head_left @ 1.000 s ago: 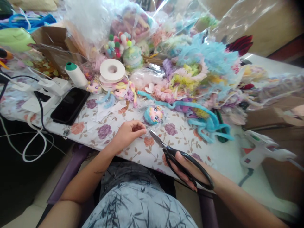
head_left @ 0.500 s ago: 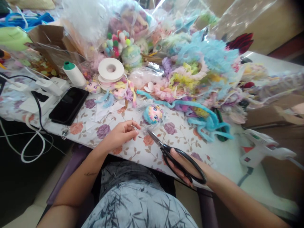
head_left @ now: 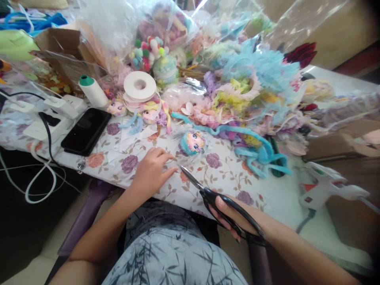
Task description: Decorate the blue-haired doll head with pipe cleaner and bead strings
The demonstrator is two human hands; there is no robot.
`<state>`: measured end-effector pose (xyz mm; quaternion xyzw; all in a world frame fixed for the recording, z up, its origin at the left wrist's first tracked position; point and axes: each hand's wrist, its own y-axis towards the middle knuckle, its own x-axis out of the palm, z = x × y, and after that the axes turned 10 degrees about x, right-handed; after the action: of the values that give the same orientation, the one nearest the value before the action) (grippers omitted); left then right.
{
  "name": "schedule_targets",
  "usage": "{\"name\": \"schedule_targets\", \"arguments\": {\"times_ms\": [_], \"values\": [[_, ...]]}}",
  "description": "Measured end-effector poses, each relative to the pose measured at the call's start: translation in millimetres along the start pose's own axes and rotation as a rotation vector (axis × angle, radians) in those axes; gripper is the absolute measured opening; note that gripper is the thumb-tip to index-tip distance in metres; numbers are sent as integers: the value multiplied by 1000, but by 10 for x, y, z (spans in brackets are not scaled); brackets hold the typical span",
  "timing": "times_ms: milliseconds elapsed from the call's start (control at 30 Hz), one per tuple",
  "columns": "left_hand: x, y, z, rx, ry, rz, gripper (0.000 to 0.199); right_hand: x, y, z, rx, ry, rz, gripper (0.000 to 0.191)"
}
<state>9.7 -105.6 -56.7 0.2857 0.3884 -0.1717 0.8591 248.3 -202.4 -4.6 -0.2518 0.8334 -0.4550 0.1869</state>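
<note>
My right hand [head_left: 227, 215] grips a pair of black-handled scissors [head_left: 208, 194], whose blades look closed and point up and left. Their tip lies close to the fingers of my left hand [head_left: 154, 168]. That hand is over the flowered tablecloth, thumb and fingers apart, with nothing visible between them. Just beyond both hands a small doll head [head_left: 192, 142] lies on the cloth, with a painted face, blue hair and tiny flowers around it. Wispy whitish fluff surrounds the doll head. Behind it a blue fuzzy strip [head_left: 258, 138] trails to the right and ends in a loose coil.
On the left are a black phone [head_left: 86, 130], white chargers with cables [head_left: 59, 113] and a thread cone [head_left: 92, 92]. A ribbon spool [head_left: 139, 85] stands near another doll head. Colourful trims [head_left: 237, 87] heap up behind. A glue gun [head_left: 323, 186] lies at right.
My left hand has opened out, with its thumb and fingers spreading apart. The scissors have shifted slightly left and down at the handles. The doll head stays about where it was.
</note>
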Motion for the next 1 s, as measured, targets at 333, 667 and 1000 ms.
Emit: {"name": "schedule_targets", "arguments": {"times_ms": [333,667,1000], "values": [[239,-29,-13,7,-34,49,15,48,70,-134,98,-42,64,74],[229,-25,-3,-41,-83,53,13,52,180,-23,73,-68,68,74],[232,-34,-18,-20,-86,33,16,70,160,-110,28,-58,71,70]]}}
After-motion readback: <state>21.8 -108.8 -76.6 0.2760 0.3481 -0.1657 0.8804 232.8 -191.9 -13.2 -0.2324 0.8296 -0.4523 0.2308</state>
